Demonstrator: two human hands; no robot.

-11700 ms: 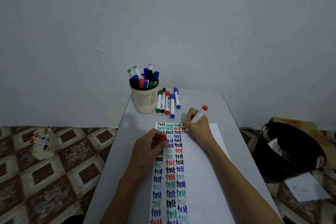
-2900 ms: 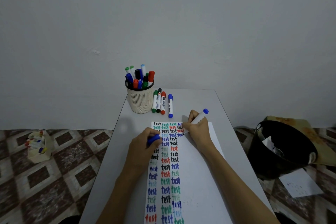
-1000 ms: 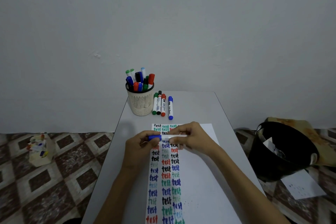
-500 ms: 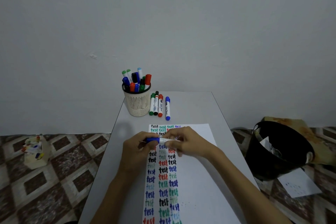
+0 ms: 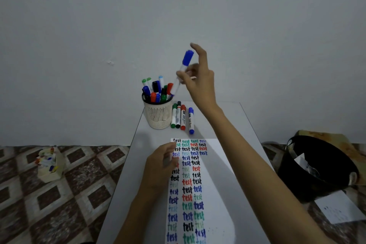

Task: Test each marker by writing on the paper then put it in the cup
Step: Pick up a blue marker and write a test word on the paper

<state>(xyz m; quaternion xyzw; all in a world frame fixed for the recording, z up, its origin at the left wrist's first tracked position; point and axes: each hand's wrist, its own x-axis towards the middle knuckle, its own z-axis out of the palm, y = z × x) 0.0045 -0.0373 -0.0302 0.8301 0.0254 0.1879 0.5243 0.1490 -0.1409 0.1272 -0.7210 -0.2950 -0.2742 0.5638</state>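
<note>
My right hand [image 5: 200,79] is raised above the cream mesh cup [image 5: 158,117]. It pinches a capped blue marker [image 5: 183,69] between thumb and fingers, with the index finger stretched up. The marker is tilted, blue cap on top, and its lower end is at the cup's rim among several markers standing inside. My left hand [image 5: 158,166] rests on the left edge of the white paper [image 5: 215,194] with loosely curled fingers and holds nothing. The paper carries columns of the word "test" in several colours. Several markers [image 5: 182,118] lie side by side on the table right of the cup.
The narrow grey table [image 5: 227,121] stands against a plain wall. A black bin [image 5: 316,168] stands on the floor to the right, with a loose sheet [image 5: 334,208] beside it. A small cream holder with markers [image 5: 50,164] stands on the tiled floor at left.
Both hands were joined at the blue marker over the paper. Now my right hand has lifted the capped marker up to the cup, and my left hand has stayed on the paper.
</note>
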